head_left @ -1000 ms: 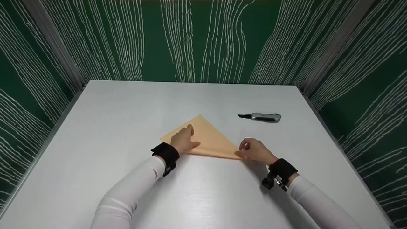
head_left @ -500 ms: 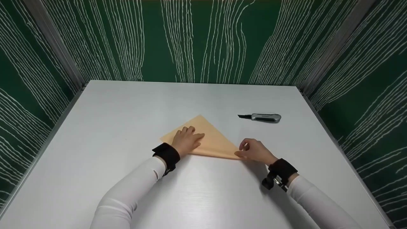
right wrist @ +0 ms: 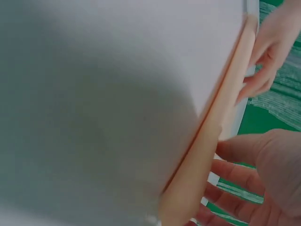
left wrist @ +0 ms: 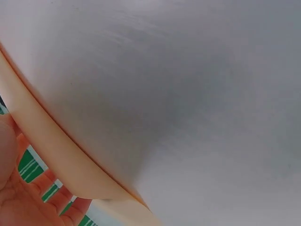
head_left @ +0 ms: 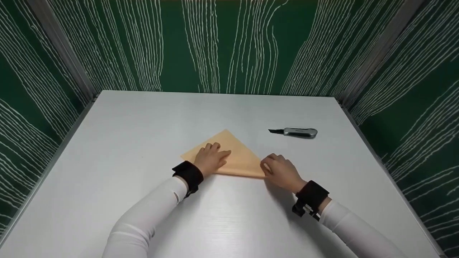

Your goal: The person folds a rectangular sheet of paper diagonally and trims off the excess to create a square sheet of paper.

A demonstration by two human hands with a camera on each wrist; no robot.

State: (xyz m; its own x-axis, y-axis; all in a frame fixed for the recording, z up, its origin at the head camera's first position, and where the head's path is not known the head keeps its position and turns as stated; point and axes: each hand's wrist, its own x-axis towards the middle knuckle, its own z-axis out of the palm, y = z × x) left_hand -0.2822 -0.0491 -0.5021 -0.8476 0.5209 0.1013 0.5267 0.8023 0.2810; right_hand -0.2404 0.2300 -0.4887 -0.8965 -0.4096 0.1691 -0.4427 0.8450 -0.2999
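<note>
The paper [head_left: 242, 157] stretches lengthwise toward nine o'clock from the right hand [head_left: 283, 173]; I can't tell whether that pinches it. The left hand [head_left: 210, 160] rests on top, unclenched.

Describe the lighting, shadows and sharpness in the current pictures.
Head: glare low on the white table, dark shadow below the right hand; left wrist: broad soft shadow beside the pale orange paper; right wrist: similar shadow, fine detail slightly soft.

Perhaps a work booth: white table [head_left: 215, 218], green walls [head_left: 247, 46].
</note>
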